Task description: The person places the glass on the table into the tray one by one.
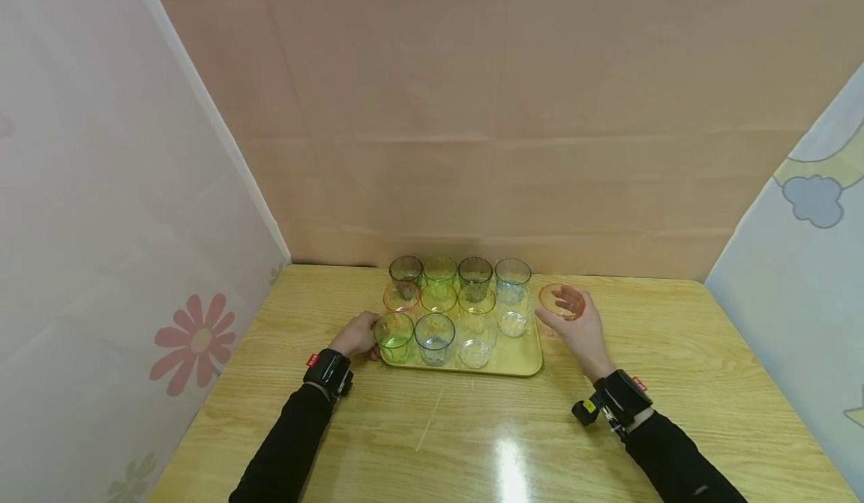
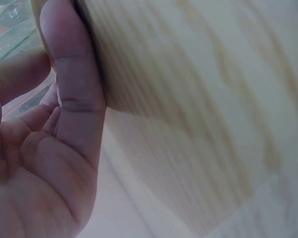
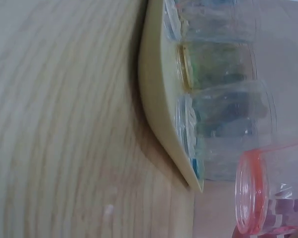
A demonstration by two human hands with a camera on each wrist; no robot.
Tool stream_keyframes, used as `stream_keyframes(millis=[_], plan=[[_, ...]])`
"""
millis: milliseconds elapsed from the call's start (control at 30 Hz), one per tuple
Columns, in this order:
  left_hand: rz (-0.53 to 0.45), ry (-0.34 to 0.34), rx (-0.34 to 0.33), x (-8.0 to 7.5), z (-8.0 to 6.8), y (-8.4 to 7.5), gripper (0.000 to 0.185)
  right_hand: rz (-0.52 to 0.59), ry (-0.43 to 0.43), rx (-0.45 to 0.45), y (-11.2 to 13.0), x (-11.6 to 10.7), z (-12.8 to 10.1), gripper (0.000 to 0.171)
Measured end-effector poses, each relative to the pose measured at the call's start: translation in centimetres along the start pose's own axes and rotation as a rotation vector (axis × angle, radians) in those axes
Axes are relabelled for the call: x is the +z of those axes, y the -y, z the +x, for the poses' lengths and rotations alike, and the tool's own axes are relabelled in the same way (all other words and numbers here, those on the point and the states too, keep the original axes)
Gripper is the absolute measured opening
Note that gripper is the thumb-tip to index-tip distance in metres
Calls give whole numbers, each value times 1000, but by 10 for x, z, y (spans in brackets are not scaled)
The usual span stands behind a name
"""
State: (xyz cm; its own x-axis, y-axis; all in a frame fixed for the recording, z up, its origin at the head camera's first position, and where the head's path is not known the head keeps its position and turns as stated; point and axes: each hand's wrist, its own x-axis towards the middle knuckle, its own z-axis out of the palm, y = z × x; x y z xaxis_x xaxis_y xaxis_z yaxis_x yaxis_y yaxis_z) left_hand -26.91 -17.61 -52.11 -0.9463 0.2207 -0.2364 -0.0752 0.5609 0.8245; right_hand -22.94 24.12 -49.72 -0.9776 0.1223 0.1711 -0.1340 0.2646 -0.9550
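The left hand [image 1: 355, 334] rested at the left edge of the yellow tray [image 1: 520, 364], its fingers against the tray side by the green glass [image 1: 394, 336]; whether they curled round anything could not be told. On the tray stood rows of tinted glasses. Just off its right edge, the right hand [image 1: 582, 330] gripped an orange-rimmed glass [image 1: 559, 302], fingers wrapped round it, above the wooden table [image 1: 675, 353].

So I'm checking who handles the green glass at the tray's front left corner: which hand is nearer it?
Left. The left hand touches the green glass; the right hand is beyond the tray's far side.
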Motion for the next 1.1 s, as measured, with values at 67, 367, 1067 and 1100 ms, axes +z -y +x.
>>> stream_keyframes(millis=[67, 367, 1067, 1100], plan=[[7, -1, 0, 0, 1, 1, 14, 5, -7, -4, 1, 3, -3, 76], [-1, 0, -5, -1, 0, 0, 13, 32, 19, 23, 1, 10, -17, 75], [1, -3, -2, 0, 1, 1, 12, -181, 97, -25, 0, 36, -43, 76], [-2, -3, -3, 0, 1, 1, 12, -191, 103, -25, 0, 37, -43, 76]])
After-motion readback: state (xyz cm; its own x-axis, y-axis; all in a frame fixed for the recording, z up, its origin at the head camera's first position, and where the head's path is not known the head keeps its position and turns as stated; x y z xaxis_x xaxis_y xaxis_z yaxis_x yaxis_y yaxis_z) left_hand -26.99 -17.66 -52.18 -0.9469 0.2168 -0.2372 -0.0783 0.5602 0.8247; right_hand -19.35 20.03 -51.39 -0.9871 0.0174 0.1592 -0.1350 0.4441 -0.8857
